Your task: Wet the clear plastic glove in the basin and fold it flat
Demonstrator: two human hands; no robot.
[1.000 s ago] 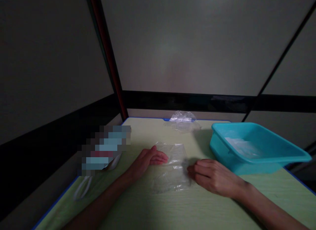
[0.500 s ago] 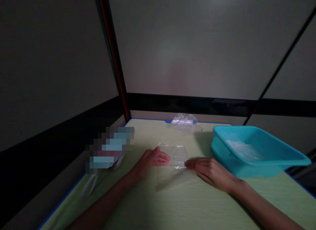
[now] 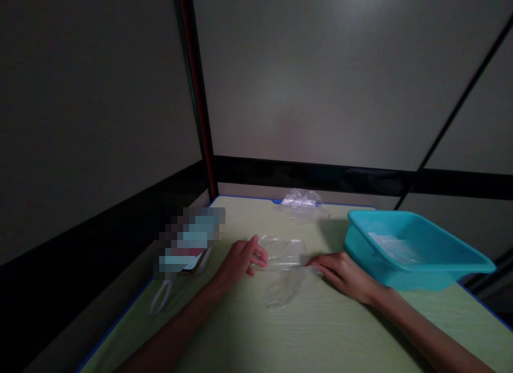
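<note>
A clear plastic bag (image 3: 285, 254) lies on the pale table between my hands, its near part loose and slightly crumpled. My left hand (image 3: 249, 258) is at the bag's left edge, thumb raised and fingers apart, with nothing gripped. At the right edge, my right hand (image 3: 334, 271) has its fingertips pinched together on the bag. A turquoise basin (image 3: 420, 274) stands just right of my right hand, with clear plastic packets (image 3: 396, 247) inside.
More crumpled clear plastic (image 3: 302, 202) lies at the table's far edge. A phone-like object (image 3: 196, 236), partly blurred out, with a white strap (image 3: 161, 295) rests at the left edge. Panelled walls stand behind and to the left of the table (image 3: 248, 330).
My left hand's fingers have parted and come off the bag's surface. The bag's near part has bunched up and shifted right. The whole view has swung slightly left.
</note>
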